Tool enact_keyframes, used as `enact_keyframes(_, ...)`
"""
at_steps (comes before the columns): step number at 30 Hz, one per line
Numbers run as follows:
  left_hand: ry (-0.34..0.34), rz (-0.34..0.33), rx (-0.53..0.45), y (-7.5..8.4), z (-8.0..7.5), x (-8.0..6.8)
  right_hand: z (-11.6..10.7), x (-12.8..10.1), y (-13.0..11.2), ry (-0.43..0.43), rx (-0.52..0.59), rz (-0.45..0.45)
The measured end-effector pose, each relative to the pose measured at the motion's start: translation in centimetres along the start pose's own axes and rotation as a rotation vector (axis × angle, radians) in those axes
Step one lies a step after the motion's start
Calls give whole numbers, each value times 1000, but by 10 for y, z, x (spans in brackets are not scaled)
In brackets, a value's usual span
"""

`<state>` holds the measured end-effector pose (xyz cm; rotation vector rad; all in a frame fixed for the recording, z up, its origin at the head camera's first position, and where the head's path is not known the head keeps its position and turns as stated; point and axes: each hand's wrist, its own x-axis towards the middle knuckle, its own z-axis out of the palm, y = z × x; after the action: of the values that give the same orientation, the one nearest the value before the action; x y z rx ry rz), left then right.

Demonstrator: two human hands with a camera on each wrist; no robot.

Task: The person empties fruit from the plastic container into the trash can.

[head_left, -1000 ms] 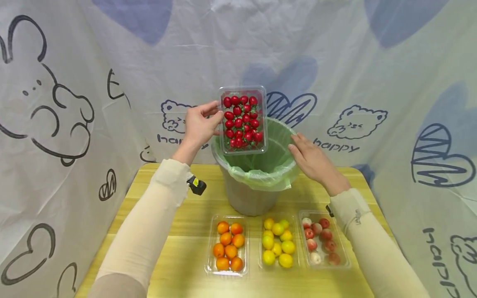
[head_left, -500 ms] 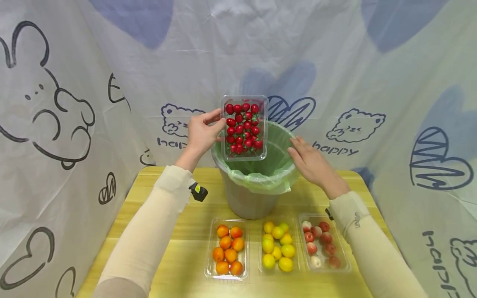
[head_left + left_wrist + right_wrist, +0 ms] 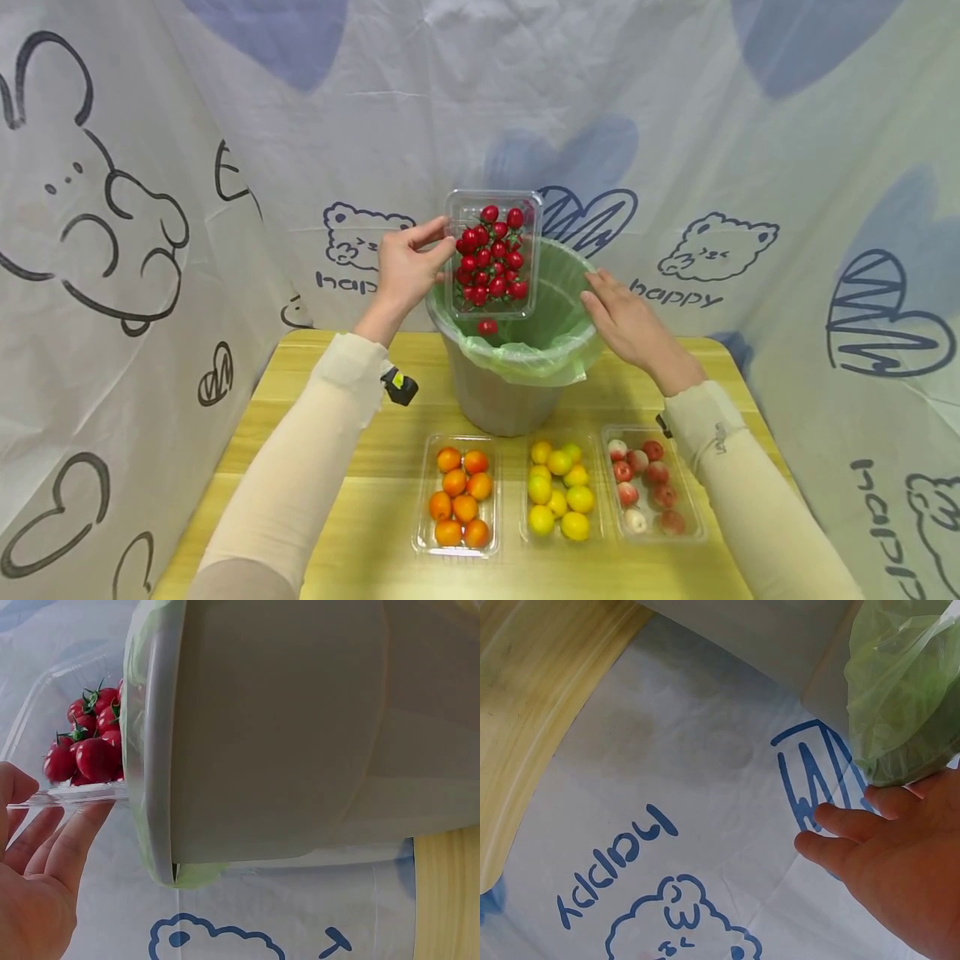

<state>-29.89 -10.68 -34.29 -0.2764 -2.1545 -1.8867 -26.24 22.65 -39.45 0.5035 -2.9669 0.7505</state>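
Note:
My left hand (image 3: 405, 271) pinches the side edge of a clear plastic punnet (image 3: 467, 200), thumb on one face and fingers behind. The punnet is tilted steeply over the bin, and its red cherry tomatoes (image 3: 491, 257) are bunched toward the low end. One loose cherry tomato (image 3: 487, 327) shows just below that end, over the bin's mouth. The grey bin (image 3: 506, 404) stands on the table, lined with a green bag (image 3: 562, 279). My right hand (image 3: 630, 321) rests at the bin's right rim, its fingers (image 3: 851, 823) extended beside the bag.
In front of the bin, three clear punnets stand in a row on the wooden table (image 3: 360, 517): one with orange fruit (image 3: 453, 482), one with yellow fruit (image 3: 558, 500), one with red and white fruit (image 3: 656, 473). A printed cloth (image 3: 420, 100) hangs close behind and at both sides.
The punnet has moved slightly down and right with my left hand. Its tomatoes have slid toward the low end, and one has come out below it. My right hand stays at the rim.

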Motion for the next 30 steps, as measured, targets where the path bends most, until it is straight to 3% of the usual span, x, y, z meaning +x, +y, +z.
enact_keyframes(30,53,52,-44,0,6,-1,-2,1,0,-15,-2,12)
